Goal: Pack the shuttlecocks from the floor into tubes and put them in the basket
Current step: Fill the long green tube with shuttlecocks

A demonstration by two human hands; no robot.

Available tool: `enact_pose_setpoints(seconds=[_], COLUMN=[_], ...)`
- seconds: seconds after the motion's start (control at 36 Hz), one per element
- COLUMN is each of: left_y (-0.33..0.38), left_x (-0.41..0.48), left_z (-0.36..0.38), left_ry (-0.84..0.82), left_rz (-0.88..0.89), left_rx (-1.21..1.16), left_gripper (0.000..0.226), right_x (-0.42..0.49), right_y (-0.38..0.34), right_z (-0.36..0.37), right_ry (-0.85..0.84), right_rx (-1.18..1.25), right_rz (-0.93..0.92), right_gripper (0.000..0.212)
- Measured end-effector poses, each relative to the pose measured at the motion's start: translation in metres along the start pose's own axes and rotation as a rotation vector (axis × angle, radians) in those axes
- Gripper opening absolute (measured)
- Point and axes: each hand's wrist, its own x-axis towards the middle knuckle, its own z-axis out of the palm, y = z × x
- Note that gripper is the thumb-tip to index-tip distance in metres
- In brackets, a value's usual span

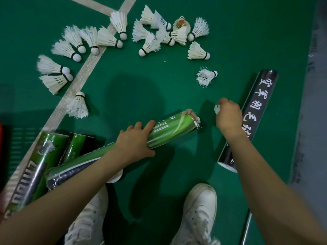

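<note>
Green tube (169,131) in left hand (134,141) shows feathers (197,121); right hand (229,115) pinches a shuttlecock (217,109).

right hand (228,115) hides most of a shuttlecock (217,109).

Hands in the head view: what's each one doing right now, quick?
Left hand: holds the green tube, thumb under it.
Right hand: curled round a white shuttlecock, mostly hidden.

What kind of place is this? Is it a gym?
Probably a badminton court. The green floor has a white line across it, feather shuttlecocks lie scattered about, and the left hand holds a green tube for them.
</note>
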Motion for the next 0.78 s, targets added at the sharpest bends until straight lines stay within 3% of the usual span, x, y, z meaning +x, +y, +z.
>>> enact_pose_setpoints(seconds=[0.17, 0.33, 0.44, 0.61, 0.78], left_y=[-0.021, -0.037, -0.042, -0.049, -0.046], left_x=[-0.011, -0.02, -0.02, -0.014, -0.01], left_z=[-0.007, -0.014, -0.02, -0.028, -0.033], left_ry=[0.054, 0.142, 0.16, 0.182, 0.182], left_rz=[-0.047, -0.058, -0.06, -0.075, -0.023], left_rx=[-0.089, -0.132, -0.168, -0.202, -0.169], left_gripper=[0.095, 0.093, 0.092, 0.092, 0.092], right_x=[-0.003, -0.004, -0.005, -0.001, -0.001], right_y=[-0.039, -0.061, -0.072, -0.072, -0.081], right_z=[-0.027, -0.027, -0.017, -0.022, -0.031], right_ry=[0.029, -0.176, -0.222, -0.146, -0.266], right_rx=[0.72, 1.008, 1.028, 1.068, 1.057], right_rz=[0.036, 0.021, 0.013, 0.017, -0.03], right_gripper=[0.035, 0.026, 0.024, 0.022, 0.024])
